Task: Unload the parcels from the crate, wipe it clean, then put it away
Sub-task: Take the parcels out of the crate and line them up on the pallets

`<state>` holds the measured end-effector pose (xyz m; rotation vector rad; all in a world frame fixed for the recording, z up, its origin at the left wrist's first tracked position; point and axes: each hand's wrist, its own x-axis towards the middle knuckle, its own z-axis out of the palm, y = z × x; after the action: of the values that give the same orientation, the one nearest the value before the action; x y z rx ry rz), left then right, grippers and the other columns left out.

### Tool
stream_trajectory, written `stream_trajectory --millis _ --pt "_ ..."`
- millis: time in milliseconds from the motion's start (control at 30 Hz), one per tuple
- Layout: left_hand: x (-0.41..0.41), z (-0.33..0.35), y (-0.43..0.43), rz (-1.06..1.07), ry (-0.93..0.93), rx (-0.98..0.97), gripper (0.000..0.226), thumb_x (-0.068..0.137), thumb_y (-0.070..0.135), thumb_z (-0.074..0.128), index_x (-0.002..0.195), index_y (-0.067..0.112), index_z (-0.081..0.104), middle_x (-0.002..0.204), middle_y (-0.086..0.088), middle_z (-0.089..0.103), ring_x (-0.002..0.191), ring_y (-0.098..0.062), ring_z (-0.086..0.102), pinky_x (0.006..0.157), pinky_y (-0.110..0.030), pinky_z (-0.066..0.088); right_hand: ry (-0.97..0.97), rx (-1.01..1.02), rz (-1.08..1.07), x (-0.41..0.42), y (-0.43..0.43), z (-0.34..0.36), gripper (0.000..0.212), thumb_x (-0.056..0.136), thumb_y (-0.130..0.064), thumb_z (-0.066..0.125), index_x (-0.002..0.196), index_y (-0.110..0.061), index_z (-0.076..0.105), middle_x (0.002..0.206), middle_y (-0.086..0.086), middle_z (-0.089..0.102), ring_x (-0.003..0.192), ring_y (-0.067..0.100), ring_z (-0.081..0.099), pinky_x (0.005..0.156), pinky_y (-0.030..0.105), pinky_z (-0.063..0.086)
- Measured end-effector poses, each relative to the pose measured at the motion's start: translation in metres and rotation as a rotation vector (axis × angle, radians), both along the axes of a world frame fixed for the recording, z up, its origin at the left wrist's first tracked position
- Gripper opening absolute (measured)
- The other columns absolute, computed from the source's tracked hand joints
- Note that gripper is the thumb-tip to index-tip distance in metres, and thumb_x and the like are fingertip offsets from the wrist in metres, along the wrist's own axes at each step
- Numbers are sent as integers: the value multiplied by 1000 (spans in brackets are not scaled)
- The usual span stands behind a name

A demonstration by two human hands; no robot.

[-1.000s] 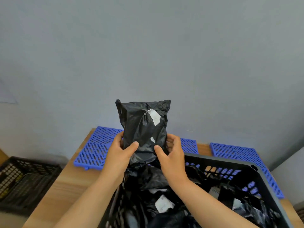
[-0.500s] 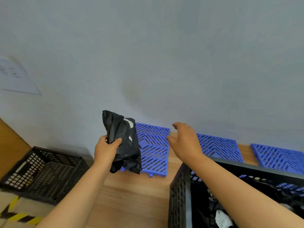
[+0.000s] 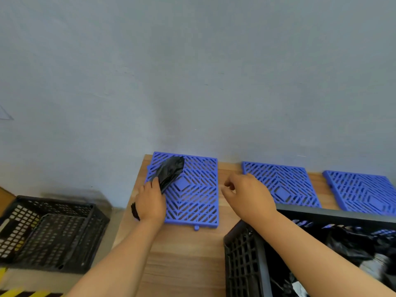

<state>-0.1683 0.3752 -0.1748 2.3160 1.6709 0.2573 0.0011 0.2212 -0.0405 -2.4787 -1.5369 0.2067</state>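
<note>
The left hand [image 3: 150, 203] has brought the black parcel [image 3: 170, 172] down from mid-air onto the leftmost blue mat [image 3: 195, 202], gripping its near end (long axis slanting away, rightward); the right hand [image 3: 246, 195], loosely curled, apparently empty, hovers nearer the crate [image 3: 242, 254].

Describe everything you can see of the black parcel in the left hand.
The black plastic parcel is a soft pouch of crinkled, glossy film, seen here as a slim, tapering shape. It is slanted over the far left corner of the leftmost blue plastic grid mat on the wooden table. The left hand grips its near end, and a bit of black film pokes out below the palm. No label shows. Whether it rests on the mat or hangs just above cannot be told.
</note>
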Motion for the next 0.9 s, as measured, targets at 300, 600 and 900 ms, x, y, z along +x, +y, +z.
stream_trajectory --millis 300,600,900 --pt "13 -30 -33 -189 137 -128 78 90 62 40 150 17 18 157 -4 19 146 -21 11 116 -38 9 -12 56 -29 0 -2 0 23 96 -35 44 96 -23 63 91 -4 64 75 13 53 59 27 43" --pt "-3 -35 5 -188 289 -313 104 79 64 58 150 31 -11 158 -15 -6 143 -38 8 112 -54 18 18 48 -26 -3 -1 3 18 95 -34 45 91 -23 59 86 -4 61 77 13 53 63 29 46" --pt "22 -21 21 60 115 -216 105 75 64 63 151 22 4 152 -20 12 136 -41 20 107 -50 26 -10 24 -50 -3 -1 4 24 96 -33 42 87 -21 60 78 0 61 69 16 54 62 34 49"
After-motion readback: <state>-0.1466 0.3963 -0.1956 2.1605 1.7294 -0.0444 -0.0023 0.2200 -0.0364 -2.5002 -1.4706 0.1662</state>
